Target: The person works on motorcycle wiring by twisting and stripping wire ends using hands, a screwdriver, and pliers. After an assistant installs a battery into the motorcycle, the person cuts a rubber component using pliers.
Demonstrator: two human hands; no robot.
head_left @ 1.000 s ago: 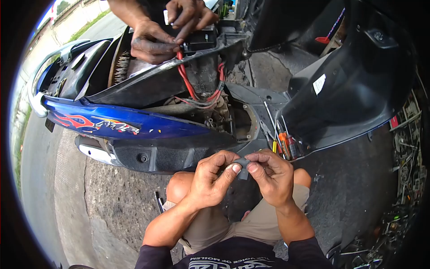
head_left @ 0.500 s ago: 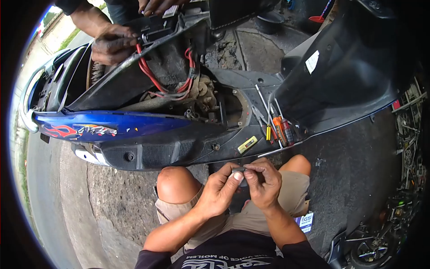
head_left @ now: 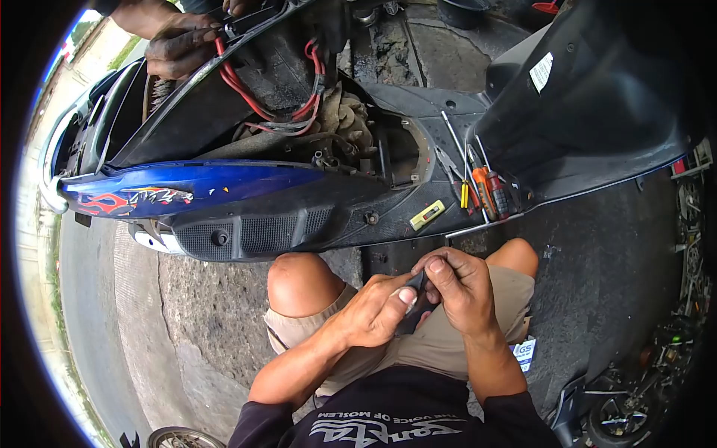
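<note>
My left hand (head_left: 379, 310) is closed, with a small flat dark grey piece (head_left: 418, 283) pinched between thumb and fingers above my lap. What kind of part it is I cannot make out. Close beside it, my right hand (head_left: 464, 290) is curled, thumb against bent fingers, its fingertips at the piece's upper edge. Whatever lies inside that pinch is hidden. Both hands are over my knees, in front of a blue and black scooter (head_left: 216, 181). A yellow utility knife (head_left: 427, 215) lies on the scooter's footboard.
Several screwdrivers (head_left: 483, 190) and pliers (head_left: 446, 163) lie on the footboard. Another person's hand (head_left: 179, 48) is at red cables (head_left: 246, 104) near the raised seat section. A box marked GS (head_left: 525, 355) stands by my right leg. Motorcycle parts (head_left: 624, 414) fill the right side.
My right hand has shifted slightly away from my left, its thumb lifted off the dark piece. The view has moved, placing the scooter higher. The other person's hand stays at the cables.
</note>
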